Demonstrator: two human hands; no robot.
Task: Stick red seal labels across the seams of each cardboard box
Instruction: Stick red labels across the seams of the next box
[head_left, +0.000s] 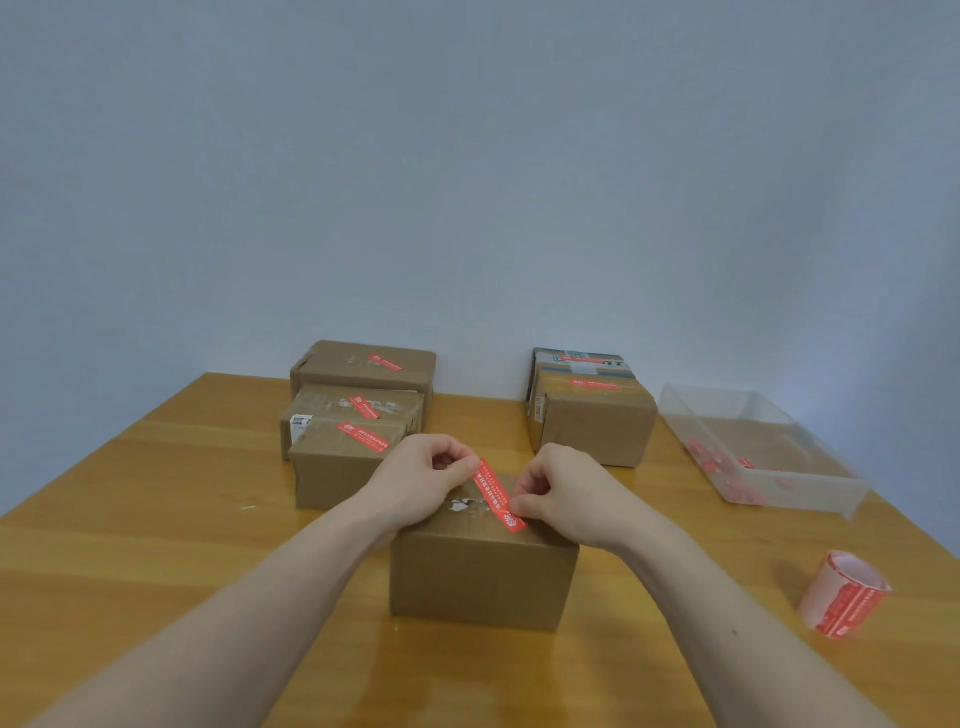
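The long red paper seal label (496, 493) lies diagonally across the top seam of the nearest brown cardboard box (483, 566) on the counter, its far end pinched in the left hand (426, 475), its near end in the right hand (561, 493).

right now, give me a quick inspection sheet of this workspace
surface: wooden table, bare wood in front.
job's things: near box with a red label across its top seam; three labelled boxes back left, two more back right; label roll at right.
clutter: clear bin holding red scraps.
hands: left hand pinches the label's far end, right hand its near end.
cables: nothing seen.
surroundings: plain wall.
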